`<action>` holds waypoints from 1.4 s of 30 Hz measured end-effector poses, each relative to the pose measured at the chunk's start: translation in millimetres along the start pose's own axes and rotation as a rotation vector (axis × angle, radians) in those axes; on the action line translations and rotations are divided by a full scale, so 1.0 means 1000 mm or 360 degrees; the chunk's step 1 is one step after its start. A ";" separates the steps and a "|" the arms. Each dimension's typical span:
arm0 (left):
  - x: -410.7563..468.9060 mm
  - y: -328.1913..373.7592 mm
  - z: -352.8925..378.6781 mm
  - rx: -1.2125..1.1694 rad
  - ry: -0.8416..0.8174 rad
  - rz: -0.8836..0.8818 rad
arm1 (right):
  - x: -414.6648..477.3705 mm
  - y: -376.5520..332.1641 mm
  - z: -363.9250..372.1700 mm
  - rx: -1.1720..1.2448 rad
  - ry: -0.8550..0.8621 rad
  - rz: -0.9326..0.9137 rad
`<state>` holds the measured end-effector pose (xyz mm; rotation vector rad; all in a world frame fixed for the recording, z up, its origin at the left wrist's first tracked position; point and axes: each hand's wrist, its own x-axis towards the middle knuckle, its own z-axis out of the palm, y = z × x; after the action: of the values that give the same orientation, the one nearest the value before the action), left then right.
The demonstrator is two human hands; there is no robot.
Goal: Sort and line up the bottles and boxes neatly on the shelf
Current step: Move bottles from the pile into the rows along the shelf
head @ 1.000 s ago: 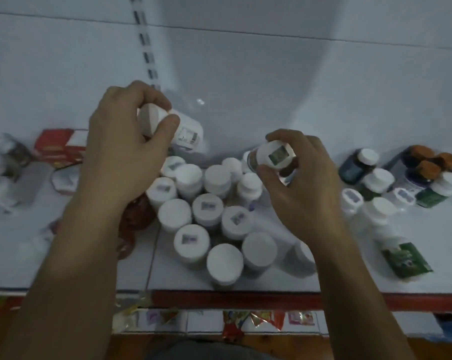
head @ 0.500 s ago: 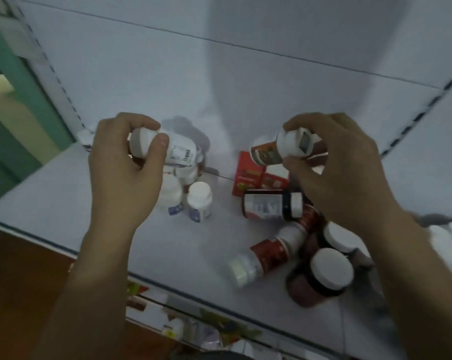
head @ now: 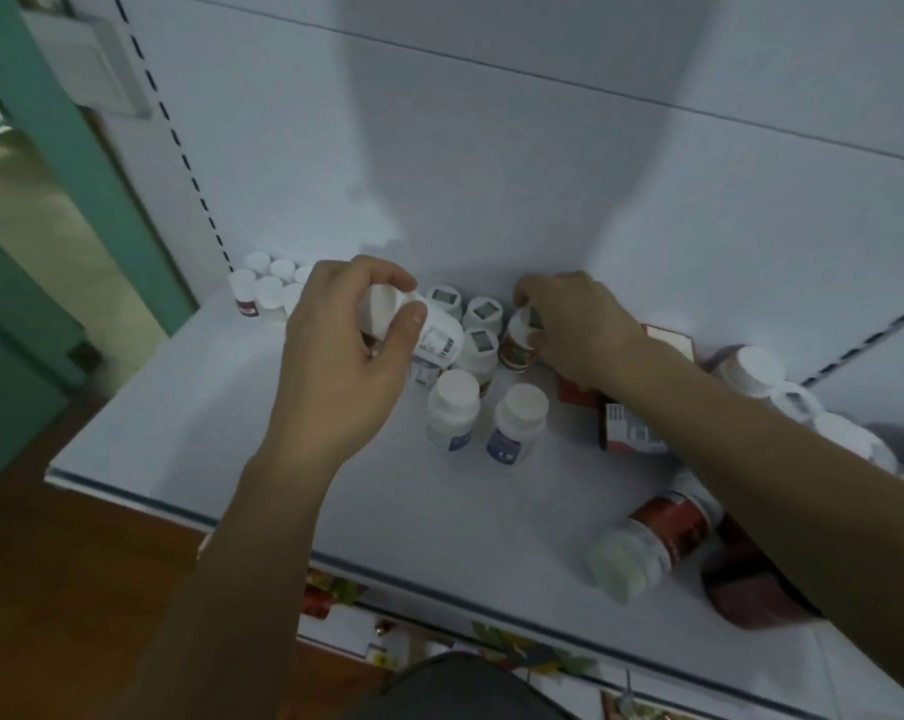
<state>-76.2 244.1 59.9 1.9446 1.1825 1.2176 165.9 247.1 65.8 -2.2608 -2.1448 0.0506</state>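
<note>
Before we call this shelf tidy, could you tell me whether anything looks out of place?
Yes: a red-labelled bottle lies on its side near the front edge of the shelf, while a blue-labelled bottle left of it stands upright.

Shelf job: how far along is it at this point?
Done: a tight cluster of white-capped bottles stands at the back left. In hand: the left hand grips a tilted white bottle, and the right hand holds a red-labelled bottle beside the upright group. Left: a bottle lying on its side near the front edge and jumbled red boxes at the right.
</note>
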 end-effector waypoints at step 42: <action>0.033 0.047 0.075 0.0035 -0.0518 0.0584 | -0.063 0.047 0.028 0.0717 0.0802 0.1007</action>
<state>16.5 251.4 78.4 2.3381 0.6970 1.0042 208.0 181.3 36.7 -2.2489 -1.0137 -0.0217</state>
